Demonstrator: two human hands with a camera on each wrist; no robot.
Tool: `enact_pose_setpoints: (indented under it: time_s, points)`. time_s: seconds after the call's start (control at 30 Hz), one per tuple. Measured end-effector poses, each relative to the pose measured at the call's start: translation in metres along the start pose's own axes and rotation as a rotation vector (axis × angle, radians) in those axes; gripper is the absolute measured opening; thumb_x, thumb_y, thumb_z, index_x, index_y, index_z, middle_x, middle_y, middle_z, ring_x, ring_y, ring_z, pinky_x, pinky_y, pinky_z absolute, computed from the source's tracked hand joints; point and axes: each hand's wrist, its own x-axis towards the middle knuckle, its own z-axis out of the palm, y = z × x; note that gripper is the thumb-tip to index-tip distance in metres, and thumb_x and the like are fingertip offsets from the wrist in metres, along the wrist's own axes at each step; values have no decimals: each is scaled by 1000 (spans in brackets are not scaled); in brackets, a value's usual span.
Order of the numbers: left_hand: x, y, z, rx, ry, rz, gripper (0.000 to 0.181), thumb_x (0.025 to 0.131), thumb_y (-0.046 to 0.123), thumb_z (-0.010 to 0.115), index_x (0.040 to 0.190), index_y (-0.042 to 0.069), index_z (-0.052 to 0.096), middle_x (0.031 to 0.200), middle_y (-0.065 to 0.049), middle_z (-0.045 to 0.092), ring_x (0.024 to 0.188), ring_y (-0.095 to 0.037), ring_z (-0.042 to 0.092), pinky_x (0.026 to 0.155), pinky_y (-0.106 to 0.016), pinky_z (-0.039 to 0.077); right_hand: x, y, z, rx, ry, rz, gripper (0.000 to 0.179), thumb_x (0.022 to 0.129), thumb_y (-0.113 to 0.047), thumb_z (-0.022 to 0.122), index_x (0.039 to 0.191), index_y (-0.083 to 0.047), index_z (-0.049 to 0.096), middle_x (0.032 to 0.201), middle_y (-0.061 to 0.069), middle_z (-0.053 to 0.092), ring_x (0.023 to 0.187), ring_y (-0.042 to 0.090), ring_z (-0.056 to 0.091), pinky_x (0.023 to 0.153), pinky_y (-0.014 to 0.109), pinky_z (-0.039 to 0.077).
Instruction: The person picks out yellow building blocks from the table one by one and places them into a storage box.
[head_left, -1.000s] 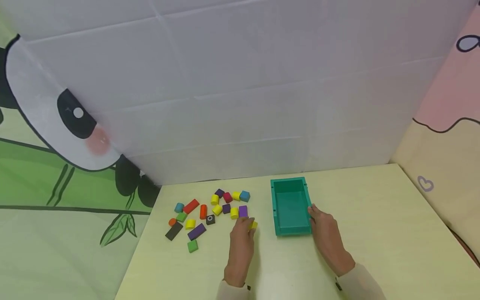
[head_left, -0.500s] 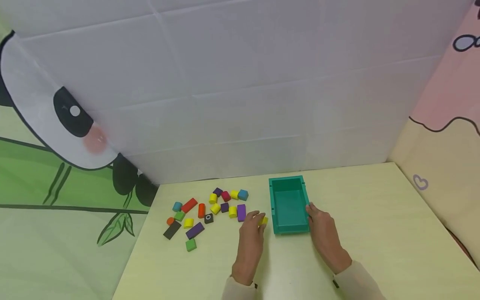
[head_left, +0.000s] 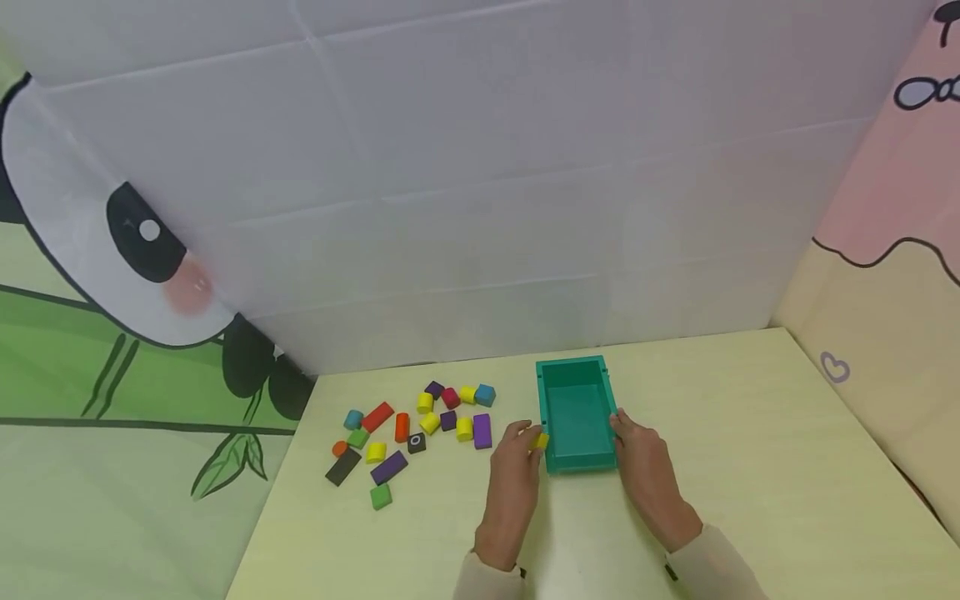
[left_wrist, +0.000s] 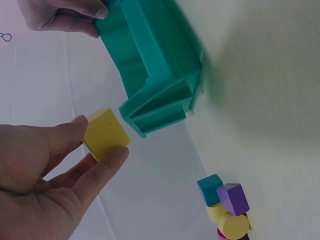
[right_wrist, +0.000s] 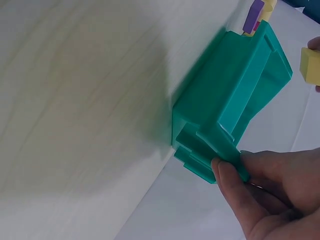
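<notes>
My left hand (head_left: pixel 513 483) pinches a yellow block (left_wrist: pixel 105 134) between thumb and fingertips, just off the left side of a teal plastic box (head_left: pixel 577 417). In the left wrist view the block hangs apart from the box rim, showing a flat square face. My right hand (head_left: pixel 651 462) grips the box's right edge; the right wrist view shows thumb and fingers pinching the rim (right_wrist: pixel 232 155). The inside of the box, seen in the head view, has nothing in it. A purple block (head_left: pixel 482 431) lies closest to my left hand among the loose pieces.
Several coloured wooden blocks lie scattered on the left of the pale table (head_left: pixel 750 467), among them a red bar (head_left: pixel 377 417), a black bar (head_left: pixel 342 467) and a green cube (head_left: pixel 381 497). A white printed backdrop (head_left: pixel 450 208) stands behind the table.
My left hand has carried the yellow block rightward, from beside the purple block up to the box's left edge. My right hand has stayed on the box.
</notes>
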Motion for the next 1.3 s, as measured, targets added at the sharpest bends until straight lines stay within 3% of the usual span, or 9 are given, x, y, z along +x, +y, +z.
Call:
enact_pose_setpoints:
  time_s: [0.5, 0.87, 1.3]
  points:
    - [5, 11, 9, -2, -21, 77, 29, 97, -7, 69, 125, -6, 72, 132, -20, 66, 120, -34, 68, 102, -43, 58, -2, -1, 1, -5, 36, -31, 35, 86, 17, 75, 121, 17, 70, 126, 35, 67, 105, 50, 71, 77, 55, 63]
    - [11, 12, 19, 103, 16, 188, 27, 94, -8, 72, 119, -3, 76, 127, -18, 69, 117, -35, 69, 100, -44, 59, 0, 1, 4, -28, 40, -46, 36, 84, 16, 77, 120, 17, 71, 126, 35, 68, 104, 49, 72, 77, 54, 64]
    - [16, 17, 28, 145, -19, 235, 25, 97, -6, 70, 121, -1, 76, 131, -16, 69, 121, -33, 68, 104, -42, 58, -2, 1, 3, -51, 35, -47, 36, 84, 14, 78, 119, 16, 71, 126, 35, 68, 103, 48, 73, 76, 52, 64]
